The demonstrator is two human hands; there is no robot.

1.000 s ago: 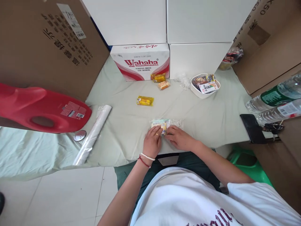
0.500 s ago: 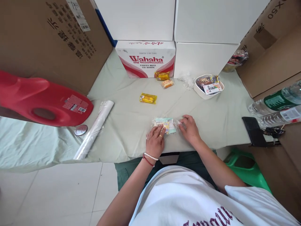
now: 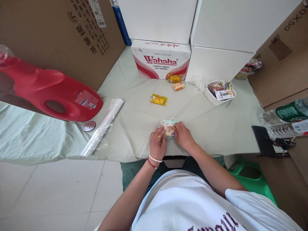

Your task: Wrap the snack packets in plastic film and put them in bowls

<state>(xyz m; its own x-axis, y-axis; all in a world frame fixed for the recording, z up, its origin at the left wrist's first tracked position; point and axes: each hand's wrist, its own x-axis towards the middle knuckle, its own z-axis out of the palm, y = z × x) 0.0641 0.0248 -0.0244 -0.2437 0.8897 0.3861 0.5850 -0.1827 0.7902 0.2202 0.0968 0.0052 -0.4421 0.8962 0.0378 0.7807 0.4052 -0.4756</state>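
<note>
White bowl (image 3: 212, 98): wrapped snacks (image 3: 224, 94), beyond right hand (image 3: 184, 136)
Packet (image 3: 169, 130): between both hands
Left hand (image 3: 158, 142): curled, pinching packet's left end
Right hand: pinching right end

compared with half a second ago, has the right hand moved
Yes: judged against the Wahaha box, the right hand has moved left, toward the left hand.

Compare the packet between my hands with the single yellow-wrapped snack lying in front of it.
The packet shows pale green and cream, while the yellow-wrapped snack looks mostly yellow.
The packet has the left hand and right hand on it; no hand touches the yellow-wrapped snack.
The packet is nearer the person, and the yellow-wrapped snack is farther back.
Both are over the pale green cloth.
</note>
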